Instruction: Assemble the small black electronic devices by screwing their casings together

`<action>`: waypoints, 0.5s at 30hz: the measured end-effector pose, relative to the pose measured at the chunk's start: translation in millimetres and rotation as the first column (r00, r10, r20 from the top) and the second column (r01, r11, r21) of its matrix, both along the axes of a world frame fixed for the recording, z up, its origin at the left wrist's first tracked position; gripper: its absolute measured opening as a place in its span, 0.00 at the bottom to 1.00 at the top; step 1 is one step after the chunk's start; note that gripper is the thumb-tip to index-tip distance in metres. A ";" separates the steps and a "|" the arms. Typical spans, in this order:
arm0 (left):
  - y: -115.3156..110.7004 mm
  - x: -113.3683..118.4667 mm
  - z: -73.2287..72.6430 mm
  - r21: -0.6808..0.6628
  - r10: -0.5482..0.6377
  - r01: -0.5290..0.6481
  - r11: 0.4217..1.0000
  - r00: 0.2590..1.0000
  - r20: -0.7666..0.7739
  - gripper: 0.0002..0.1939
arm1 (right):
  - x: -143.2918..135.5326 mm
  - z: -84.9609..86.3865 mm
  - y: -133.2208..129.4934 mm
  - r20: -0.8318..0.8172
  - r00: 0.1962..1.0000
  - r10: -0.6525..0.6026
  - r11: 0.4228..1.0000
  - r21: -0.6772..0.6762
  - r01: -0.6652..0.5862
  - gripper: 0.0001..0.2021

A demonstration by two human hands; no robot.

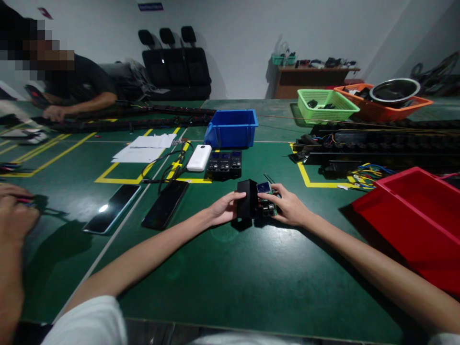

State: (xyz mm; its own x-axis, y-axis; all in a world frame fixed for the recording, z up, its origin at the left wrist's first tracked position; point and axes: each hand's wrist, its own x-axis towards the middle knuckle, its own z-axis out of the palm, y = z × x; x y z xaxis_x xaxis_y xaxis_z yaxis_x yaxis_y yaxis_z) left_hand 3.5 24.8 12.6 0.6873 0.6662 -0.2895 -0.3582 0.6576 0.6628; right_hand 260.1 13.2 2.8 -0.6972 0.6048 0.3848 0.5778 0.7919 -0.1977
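My left hand [225, 208] grips a black plastic housing [246, 199] between thumb and fingers, just above the green table. My right hand [289, 205] pinches a small circuit board [268, 207] with a little dark display on it. The board is held right against the housing's right side; whether it sits partly inside, I cannot tell. Thin dark wires stick out behind the board. Beyond my left hand stand several black modules with small displays [224, 165] in a row, next to a white power bank [199, 158].
A blue bin [233, 128] stands behind the modules, a red bin [413, 225] at right. Two phones [112, 209] and black cables lie left, near papers [143, 147]. Green [325, 106] and orange baskets stand back right, beyond black rails [381, 148]. Other people work at left.
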 end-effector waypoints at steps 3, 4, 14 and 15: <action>-0.1 0.1 0.4 0.009 -0.001 0.001 1.000 1.000 -0.004 0.18 | 0.3 -0.3 0.4 -0.001 1.000 0.001 1.000 -0.002 -0.001 0.33; -0.1 0.1 0.5 0.013 0.000 0.000 1.000 1.000 -0.005 0.18 | 0.4 -0.4 0.4 -0.001 1.000 0.001 1.000 0.000 -0.001 0.33; -0.6 -0.7 1.8 0.007 -0.005 0.005 1.000 1.000 -0.003 0.18 | -0.1 -0.9 0.4 0.005 1.000 -0.004 1.000 0.012 0.004 0.32; -0.6 -0.8 1.5 0.005 -0.004 0.004 1.000 1.000 -0.003 0.18 | -0.2 -0.9 0.4 0.005 1.000 -0.005 1.000 0.014 0.005 0.32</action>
State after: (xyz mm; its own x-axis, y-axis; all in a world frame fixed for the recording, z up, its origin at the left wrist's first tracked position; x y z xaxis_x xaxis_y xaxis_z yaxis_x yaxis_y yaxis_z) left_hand 2.6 24.2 14.1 0.6894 0.6644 -0.2885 -0.3531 0.6560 0.6670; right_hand 259.9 13.5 1.9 -0.6961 0.6030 0.3896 0.5829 0.7915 -0.1836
